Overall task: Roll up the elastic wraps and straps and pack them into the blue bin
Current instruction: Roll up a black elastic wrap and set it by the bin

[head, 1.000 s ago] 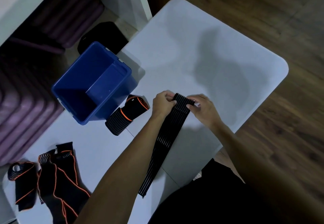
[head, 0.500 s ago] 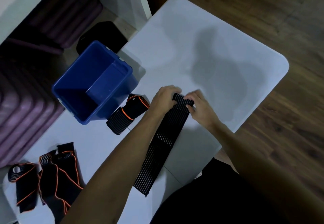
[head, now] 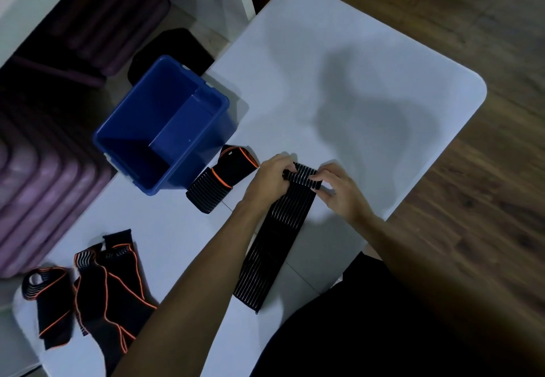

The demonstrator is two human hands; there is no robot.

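A long black elastic wrap with thin white stripes point(head: 275, 235) lies on the white table point(head: 354, 82), its far end curled into a small roll. My left hand point(head: 269, 180) grips the left side of that roll and my right hand point(head: 339, 191) pinches its right side. The wrap's flat tail runs back toward me. The blue bin point(head: 160, 129) stands to the left with nothing visible inside. A black wrap with orange trim point(head: 219, 180) lies between the bin and my left hand.
Several more black straps with orange trim point(head: 97, 285) lie at the table's near-left corner. A dark purple ribbed object point(head: 38, 170) sits left of the table. A black object point(head: 174, 49) lies on the floor behind the bin. Wood floor lies to the right.
The roll at the far end has grown slightly under my fingers. The wrap's loose tail has drawn up the table toward my hands.
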